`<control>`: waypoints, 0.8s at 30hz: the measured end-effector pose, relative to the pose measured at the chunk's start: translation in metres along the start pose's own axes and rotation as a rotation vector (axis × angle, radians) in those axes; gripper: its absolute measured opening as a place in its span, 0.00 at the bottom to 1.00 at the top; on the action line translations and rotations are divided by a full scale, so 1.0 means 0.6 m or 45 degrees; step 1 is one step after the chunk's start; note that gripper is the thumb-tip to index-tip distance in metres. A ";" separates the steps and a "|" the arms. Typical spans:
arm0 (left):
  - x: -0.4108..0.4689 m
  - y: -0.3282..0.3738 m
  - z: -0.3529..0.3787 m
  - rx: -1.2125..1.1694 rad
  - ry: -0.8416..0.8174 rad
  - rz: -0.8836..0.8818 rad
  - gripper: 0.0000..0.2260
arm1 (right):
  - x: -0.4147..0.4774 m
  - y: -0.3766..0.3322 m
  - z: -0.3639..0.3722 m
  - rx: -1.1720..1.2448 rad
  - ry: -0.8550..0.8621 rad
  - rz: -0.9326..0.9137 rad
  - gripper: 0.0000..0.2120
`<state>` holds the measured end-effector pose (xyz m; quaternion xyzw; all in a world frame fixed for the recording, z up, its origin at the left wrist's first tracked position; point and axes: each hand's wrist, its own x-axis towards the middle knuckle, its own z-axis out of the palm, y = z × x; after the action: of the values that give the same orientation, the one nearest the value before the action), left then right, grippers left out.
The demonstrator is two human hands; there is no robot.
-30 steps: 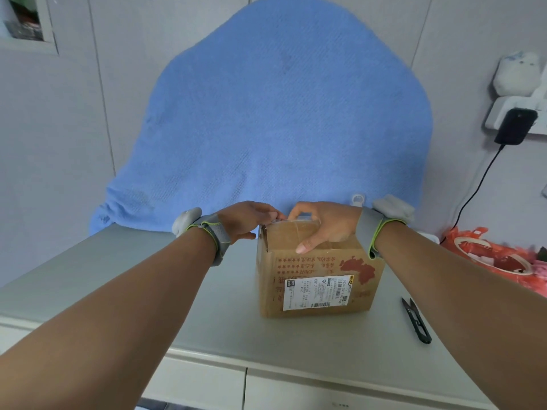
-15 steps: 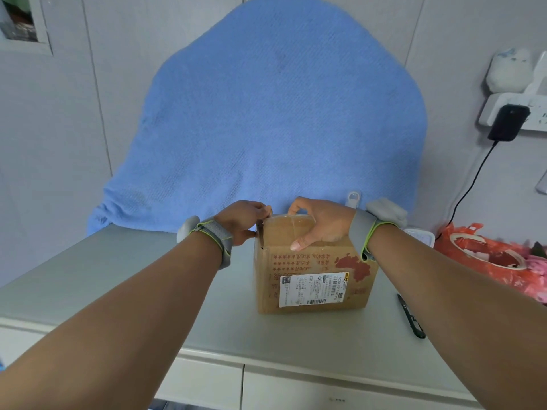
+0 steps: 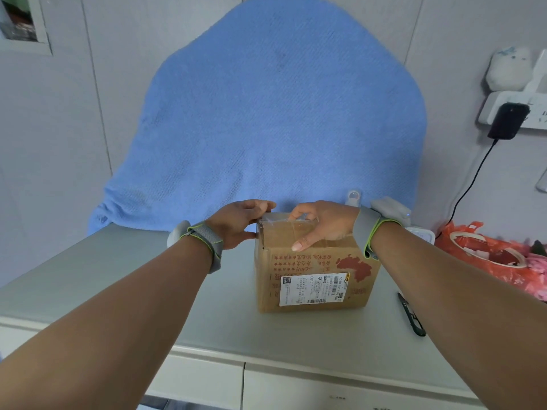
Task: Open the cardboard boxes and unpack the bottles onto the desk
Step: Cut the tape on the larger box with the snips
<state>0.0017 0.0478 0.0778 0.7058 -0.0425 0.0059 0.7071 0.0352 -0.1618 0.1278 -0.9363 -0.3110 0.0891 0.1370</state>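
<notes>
both bare forearms reach forward, each wrist wrapped in a grey band edged in green. the left hand (image 3: 238, 221) is curled, fingertips pinched together at its far side. the right hand (image 3: 322, 223) lies palm-down, fingers bent, thumb stretched toward the viewer.

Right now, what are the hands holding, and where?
Both grip the cardboard box at its taped top: left hand at the far-left corner, right hand across the top.
</notes>
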 end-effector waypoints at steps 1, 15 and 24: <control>0.000 -0.001 -0.004 0.030 -0.044 0.000 0.13 | 0.002 0.001 0.000 0.002 -0.008 0.002 0.36; 0.006 -0.006 -0.007 0.139 0.082 0.071 0.07 | 0.010 0.007 0.000 0.023 -0.021 0.017 0.35; 0.009 -0.033 0.023 -0.291 0.243 0.044 0.13 | 0.008 0.001 0.002 0.011 -0.026 0.034 0.36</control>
<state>0.0076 0.0338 0.0581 0.6160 0.0124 0.0805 0.7836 0.0393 -0.1591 0.1263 -0.9389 -0.2993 0.1017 0.1365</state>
